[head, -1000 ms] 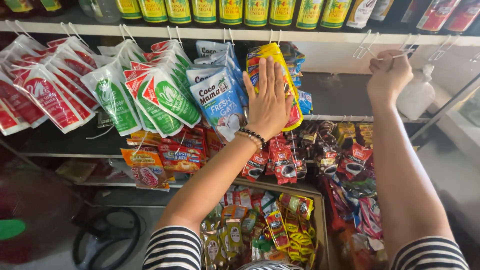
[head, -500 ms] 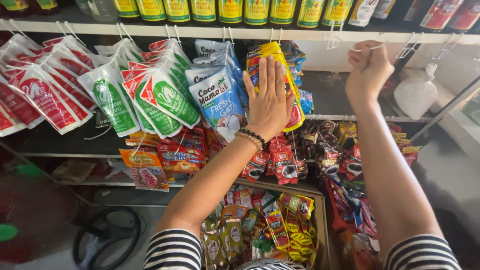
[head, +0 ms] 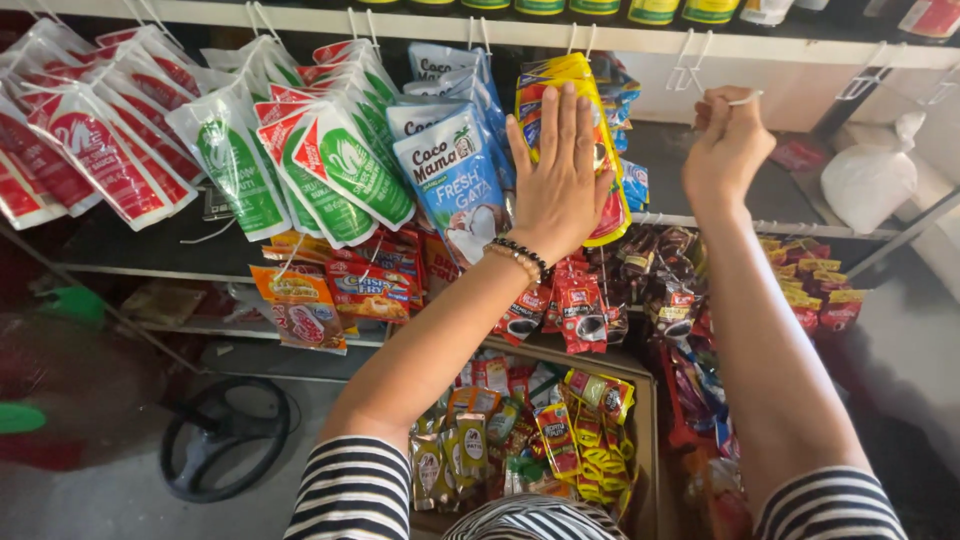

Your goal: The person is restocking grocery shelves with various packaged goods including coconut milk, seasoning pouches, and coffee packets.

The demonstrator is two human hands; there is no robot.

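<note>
My left hand (head: 558, 170) lies flat with fingers spread against a hanging bunch of yellow packets (head: 570, 75), a beaded bracelet on its wrist. To their left hang blue-and-white pouches (head: 455, 180), close to my thumb. My right hand (head: 728, 150) is raised to the shelf edge, its fingers pinched shut on a thin white wire hook (head: 746, 98). Another empty white hook (head: 688, 66) hangs just left of that hand, between it and the yellow packets.
Green-and-white pouches (head: 340, 160) and red-and-white pouches (head: 90, 160) hang to the left. An open box of small sachets (head: 540, 440) sits below my arms. Dark sachet strips (head: 670, 290) hang mid-shelf. A white plastic bag (head: 870, 180) rests right. A black round base (head: 225, 435) lies on the floor.
My right hand has moved left along the shelf edge, from the far hooks toward the yellow packets, still pinching a white hook. My left hand stays flat on the packets.
</note>
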